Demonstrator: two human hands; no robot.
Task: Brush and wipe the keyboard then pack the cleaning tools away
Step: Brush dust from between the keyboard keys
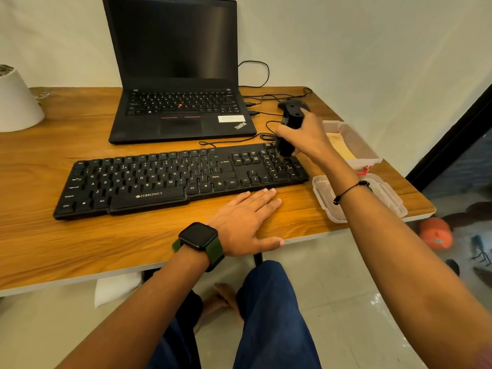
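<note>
The right hand (306,137) is gripping an upright black plastic brush (288,129), fingers curled around its body, with the lower end touching the number-pad keys at the right end of the black full-size keyboard (170,179). The left hand (247,222) is lying flat, fingers straight and together, on the wooden desk (53,235), just in front of the keyboard's front edge.

Just right of the right hand, a clear rectangular plastic container (354,145) is holding a pale yellow cloth (342,149). Its clear lid (391,198) is lying under the right wrist, near the desk's right edge.

The keyboard is reading "ZEBRONICS" below the space bar. Beyond both hands, the open black laptop (178,75) is showing "ThinkPad" on its palm rest.

The left thumb is reaching the desk's front edge.
</note>
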